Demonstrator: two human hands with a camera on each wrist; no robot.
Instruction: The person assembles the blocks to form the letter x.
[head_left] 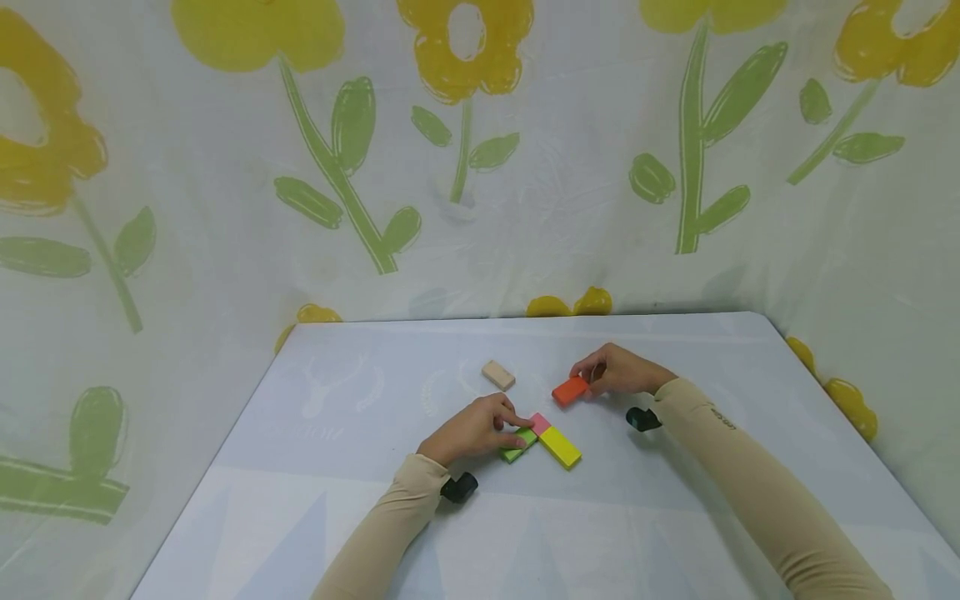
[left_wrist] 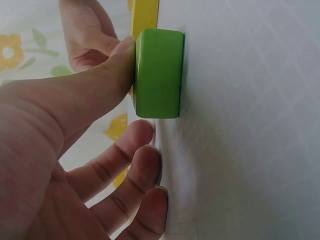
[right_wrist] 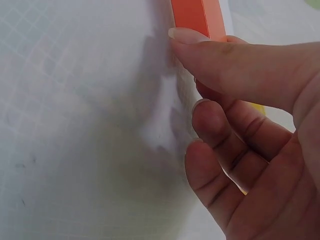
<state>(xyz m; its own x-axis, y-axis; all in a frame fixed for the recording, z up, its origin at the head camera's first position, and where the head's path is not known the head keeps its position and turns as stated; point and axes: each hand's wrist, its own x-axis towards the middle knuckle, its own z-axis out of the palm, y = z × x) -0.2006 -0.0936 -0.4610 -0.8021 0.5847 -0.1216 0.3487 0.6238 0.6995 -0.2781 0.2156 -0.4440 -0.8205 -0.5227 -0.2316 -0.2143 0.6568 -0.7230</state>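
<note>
My left hand (head_left: 474, 427) rests its thumb on the light green block (head_left: 519, 447), while its index fingertip reaches the small pink block (head_left: 540, 424). In the left wrist view the thumb lies along the upper face of the green block (left_wrist: 160, 75), with the other fingers loosely bent near the tabletop. A yellow block (head_left: 561, 448) lies end-on to the pink one, angled toward the front right. Farther right, my right hand (head_left: 618, 369) pinches one end of an orange block (head_left: 570, 391). The right wrist view shows the thumb against the orange block (right_wrist: 192, 20).
A plain wooden block (head_left: 498, 375) lies behind the left hand. The white table (head_left: 360, 533) ends at a back edge against a flower-printed curtain (head_left: 555, 183). Small black devices sit at the left wrist (head_left: 459, 487) and right wrist (head_left: 642, 418).
</note>
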